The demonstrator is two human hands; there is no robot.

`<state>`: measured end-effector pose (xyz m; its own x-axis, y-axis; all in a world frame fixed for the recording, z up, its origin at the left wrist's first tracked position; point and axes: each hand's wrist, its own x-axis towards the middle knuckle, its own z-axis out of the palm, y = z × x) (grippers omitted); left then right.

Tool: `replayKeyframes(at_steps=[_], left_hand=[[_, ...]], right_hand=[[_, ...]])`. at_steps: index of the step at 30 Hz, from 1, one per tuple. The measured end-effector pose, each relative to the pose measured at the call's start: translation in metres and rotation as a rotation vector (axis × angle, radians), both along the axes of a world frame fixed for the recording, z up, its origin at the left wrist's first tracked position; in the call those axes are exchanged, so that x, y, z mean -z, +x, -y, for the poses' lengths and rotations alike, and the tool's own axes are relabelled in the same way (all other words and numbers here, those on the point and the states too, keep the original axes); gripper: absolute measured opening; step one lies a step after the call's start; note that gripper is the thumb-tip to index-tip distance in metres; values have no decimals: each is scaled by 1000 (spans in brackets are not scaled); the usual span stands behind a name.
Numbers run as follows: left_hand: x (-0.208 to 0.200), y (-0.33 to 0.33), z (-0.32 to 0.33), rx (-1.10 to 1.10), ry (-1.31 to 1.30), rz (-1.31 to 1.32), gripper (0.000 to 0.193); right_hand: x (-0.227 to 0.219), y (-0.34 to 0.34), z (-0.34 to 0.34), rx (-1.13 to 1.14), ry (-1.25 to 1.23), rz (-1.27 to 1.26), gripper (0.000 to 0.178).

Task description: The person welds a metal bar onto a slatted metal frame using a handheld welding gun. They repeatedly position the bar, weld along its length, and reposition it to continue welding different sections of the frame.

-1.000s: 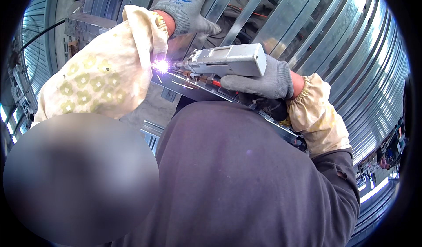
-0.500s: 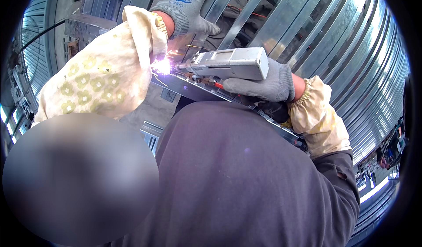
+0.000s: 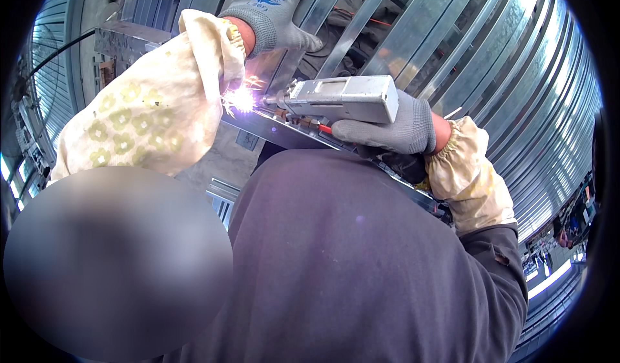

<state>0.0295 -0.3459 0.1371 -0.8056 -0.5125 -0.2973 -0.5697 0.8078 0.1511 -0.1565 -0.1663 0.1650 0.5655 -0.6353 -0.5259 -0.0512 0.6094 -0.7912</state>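
gripping boxy silver-metal torch [image 3: 342, 97], gray-gloved right hand [image 3: 391, 130] aims left at violet-white sparks [image 3: 241, 99]; gray-gloved left hand [image 3: 271, 8], spread on far steel strips [image 3: 330, 2], likely braces me.

You have two hands, one left [image 3: 274, 8] and one right [image 3: 394, 130], in two gloves [image 3: 274, 27]. You wear two sleeve covers [image 3: 468, 169], the left one printed with roughly ten flowers [image 3: 123, 143], and one shirt [image 3: 361, 247] with one tear [image 3: 500, 258]. Count one tool [image 3: 342, 98], one arc [image 3: 241, 98], one red piece [image 3: 325, 128] and one orange cord [image 3: 381, 20]. The bars [image 3: 433, 20] exceed a dozen; at your right they crowd too closely for an exact number.
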Motion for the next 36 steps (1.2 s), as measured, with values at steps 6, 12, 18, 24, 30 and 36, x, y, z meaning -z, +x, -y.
replayKeyframes(at_steps=[6, 12, 18, 24, 30, 36], left_hand=[[4, 2, 2, -23, 34, 24, 125], [6, 2, 4, -35, 60, 30, 125], [7, 2, 5, -51, 84, 42, 126], [8, 3, 7, -64, 111, 58, 126], [10, 4, 10, -78, 143, 68, 127], [11, 5, 10, -99, 175, 81, 128]], right_hand=[[-2, -1, -1, -21, -1, -18, 67], [-4, -2, 0, -11, -53, -31, 67], [-6, -5, 1, -44, 31, -18, 65], [-5, -5, 0, -35, 22, -35, 64], [-3, -5, -1, -34, 8, -52, 61], [6, -4, -7, 14, -55, -15, 60]])
